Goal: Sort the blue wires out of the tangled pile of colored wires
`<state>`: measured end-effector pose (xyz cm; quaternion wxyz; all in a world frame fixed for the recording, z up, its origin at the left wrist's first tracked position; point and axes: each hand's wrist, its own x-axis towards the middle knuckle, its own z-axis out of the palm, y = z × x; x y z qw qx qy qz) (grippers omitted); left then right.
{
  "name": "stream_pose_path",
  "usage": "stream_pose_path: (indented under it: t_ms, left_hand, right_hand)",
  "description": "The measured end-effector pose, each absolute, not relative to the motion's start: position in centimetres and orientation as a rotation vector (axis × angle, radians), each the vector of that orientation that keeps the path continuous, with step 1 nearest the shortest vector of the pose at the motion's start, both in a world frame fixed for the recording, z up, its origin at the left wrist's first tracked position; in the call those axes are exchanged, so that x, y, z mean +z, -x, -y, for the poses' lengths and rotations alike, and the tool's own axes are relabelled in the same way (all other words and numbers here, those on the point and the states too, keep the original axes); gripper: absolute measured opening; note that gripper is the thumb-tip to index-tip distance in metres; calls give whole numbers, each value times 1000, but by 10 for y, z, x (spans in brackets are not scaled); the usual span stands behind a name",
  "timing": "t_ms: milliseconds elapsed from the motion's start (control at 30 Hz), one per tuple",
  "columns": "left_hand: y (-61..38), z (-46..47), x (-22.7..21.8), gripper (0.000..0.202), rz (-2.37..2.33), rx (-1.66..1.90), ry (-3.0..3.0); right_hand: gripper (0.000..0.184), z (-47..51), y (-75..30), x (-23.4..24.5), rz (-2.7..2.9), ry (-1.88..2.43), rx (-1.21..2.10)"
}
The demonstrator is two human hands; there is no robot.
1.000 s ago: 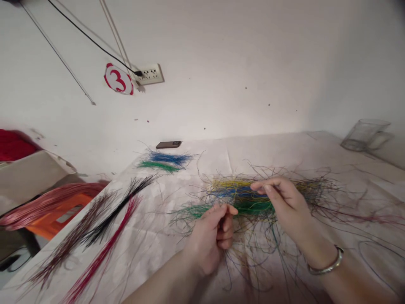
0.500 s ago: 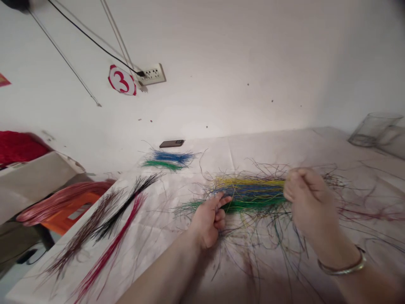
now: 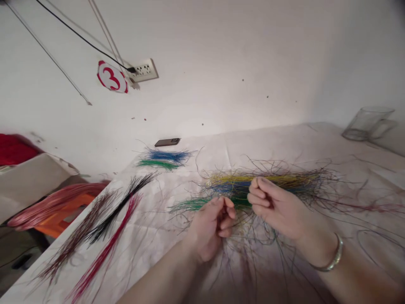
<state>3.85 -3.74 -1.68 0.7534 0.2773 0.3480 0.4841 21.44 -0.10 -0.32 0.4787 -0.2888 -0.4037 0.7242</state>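
A loose, tangled bundle of thin yellow, blue and green wires (image 3: 268, 179) lies across the middle of the white sheet. My left hand (image 3: 213, 228) curls over its near edge, fingers closed on the green strands. My right hand (image 3: 272, 207) sits just to the right, closed on the blue and green strands, and a metal bangle (image 3: 332, 255) circles its wrist. The fingertips hide where the strands enter each hand. Stray wires fan out under both hands. Farther back lies a small sorted bunch of blue and green wires (image 3: 164, 158).
Separate black (image 3: 122, 210), red (image 3: 107, 240) and dark maroon (image 3: 79, 236) wire bunches lie along the sheet's left edge. A phone (image 3: 167, 142) and glass jug (image 3: 367, 124) stand beyond. Left of the table are an orange stool (image 3: 65, 215) and a pink wire coil (image 3: 53, 202).
My right hand swung right along the bundle, then returned left beside my left hand. My left hand has dropped slightly toward me. The whole view has shifted a little.
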Motion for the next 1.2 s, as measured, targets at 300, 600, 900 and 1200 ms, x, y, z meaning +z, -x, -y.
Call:
stream_pose_path:
  t_ms: [300,600,900,1200]
  left_hand:
    - [-48,44,-20,30,-734,813,-573]
    - [-38,45,-6,27,-472,741,-450]
    - [-44,44,-2,29,-493,1197,-433]
    - [-51,58,-8,25,-697,1405,-859]
  right_hand:
    - [12,6,-204,-19,1345,1009,1490]
    - [23,11,-197,-21,1424,1015,1392]
    - [36,26,-184,-20,1253,745,2025]
    - [13,30,-175,-21,1742,757,1848]
